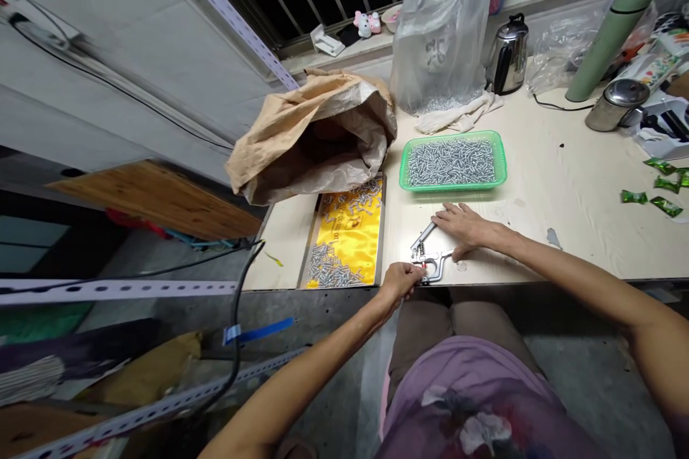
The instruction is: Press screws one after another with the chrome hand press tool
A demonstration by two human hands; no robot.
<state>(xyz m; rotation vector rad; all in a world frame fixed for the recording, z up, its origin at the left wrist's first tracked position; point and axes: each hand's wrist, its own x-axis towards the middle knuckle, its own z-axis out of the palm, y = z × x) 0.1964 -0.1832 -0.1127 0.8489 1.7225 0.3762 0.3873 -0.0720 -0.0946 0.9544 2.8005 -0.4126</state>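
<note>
A silver metal hand tool [437,265] with a spring and a raised lever arm lies at the table's front edge. My right hand [463,225] is around its handle end, fingers over the lever and thumb by the lower frame. At the near end of the tool, my left hand [401,280] is closed in a pinch. A tiny red bit shows at those fingertips, but what they hold is too small to make out. Left of the tool, loose small metal pins [329,269] lie on a yellow printed cloth [349,233] in a shallow tray.
Behind my hands stands a green plastic basket [453,187] full of similar metal pins. A large open paper sack [280,140] overhangs the yellow cloth. Farther back are a clear plastic bag [438,36], a kettle [509,57] and a green flask [608,43]. Green wrapped sweets [666,206] lie right.
</note>
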